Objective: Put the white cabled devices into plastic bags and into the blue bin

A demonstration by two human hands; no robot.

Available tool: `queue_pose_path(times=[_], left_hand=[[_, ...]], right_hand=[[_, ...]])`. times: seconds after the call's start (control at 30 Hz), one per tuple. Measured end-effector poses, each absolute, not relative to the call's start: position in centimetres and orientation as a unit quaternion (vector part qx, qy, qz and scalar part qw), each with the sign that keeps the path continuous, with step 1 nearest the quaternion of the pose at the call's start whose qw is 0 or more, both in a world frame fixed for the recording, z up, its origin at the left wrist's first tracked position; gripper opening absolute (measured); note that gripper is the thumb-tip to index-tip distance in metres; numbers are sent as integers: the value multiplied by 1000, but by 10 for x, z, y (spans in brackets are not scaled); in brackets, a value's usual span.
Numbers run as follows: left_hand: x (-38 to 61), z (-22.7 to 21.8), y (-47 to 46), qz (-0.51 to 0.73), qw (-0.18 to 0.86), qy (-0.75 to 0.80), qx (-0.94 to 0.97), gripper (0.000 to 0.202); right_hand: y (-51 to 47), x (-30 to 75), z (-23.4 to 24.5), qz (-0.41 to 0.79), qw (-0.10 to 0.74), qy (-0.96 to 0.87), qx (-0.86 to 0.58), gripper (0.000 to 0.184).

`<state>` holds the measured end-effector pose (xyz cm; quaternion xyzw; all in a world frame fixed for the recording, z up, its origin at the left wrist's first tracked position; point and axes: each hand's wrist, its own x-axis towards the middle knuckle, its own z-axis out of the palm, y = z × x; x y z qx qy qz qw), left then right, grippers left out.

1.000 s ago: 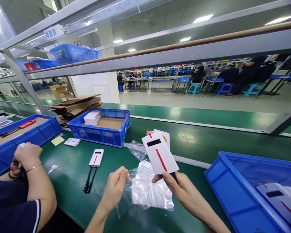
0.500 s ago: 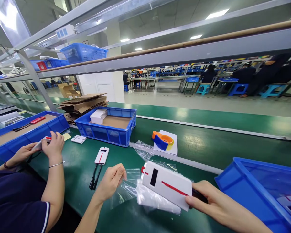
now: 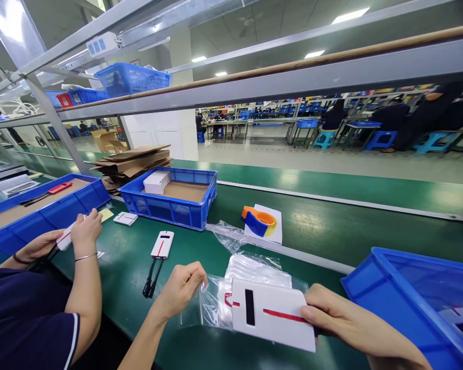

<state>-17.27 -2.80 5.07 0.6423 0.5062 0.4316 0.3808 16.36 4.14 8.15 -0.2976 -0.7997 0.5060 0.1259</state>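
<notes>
My right hand (image 3: 332, 313) grips a flat white device (image 3: 273, 316) with a black window and red stripes by its right end. A red tab sticks out of the device's left end. My left hand (image 3: 183, 288) pinches the edge of a clear plastic bag (image 3: 212, 303), whose film reaches to the device's left end; whether that end is inside the bag I cannot tell. Under and behind the device lies a stack of clear bags (image 3: 254, 270). Left of my left hand, a similar white device (image 3: 163, 244) with two black cables lies on the green table.
A co-worker's hands (image 3: 83, 234) hold another white device at the left. Blue bins stand at the right (image 3: 409, 303) and the back (image 3: 170, 210), the latter holding white pieces. Beyond the bags is an orange and blue tape roll (image 3: 259, 221) on white paper. A shelf rail (image 3: 293, 77) crosses above.
The device in my right hand has come lower, slightly right and more level. My left hand has shifted a little right with the bag. The co-worker's device has turned.
</notes>
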Motion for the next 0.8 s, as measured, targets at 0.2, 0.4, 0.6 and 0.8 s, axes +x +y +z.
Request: queue_pose_path(times=[0.2,0.4,0.6,0.8], left_hand=[[-170,45,-29,455,321,506,659,57],[-171,38,-29,483,265,507,663,53],[-172,36,-29,504,223,492,674,51],[-171,31,-28,507,190,475,694,49]], right_hand=[[43,160,79,531,130,-781,-303,73],[43,162,79,532,117,-771,-329,77],[43,161,79,536,115,-771,-325,77],[40,160,82,541,129,-776,-298,72]])
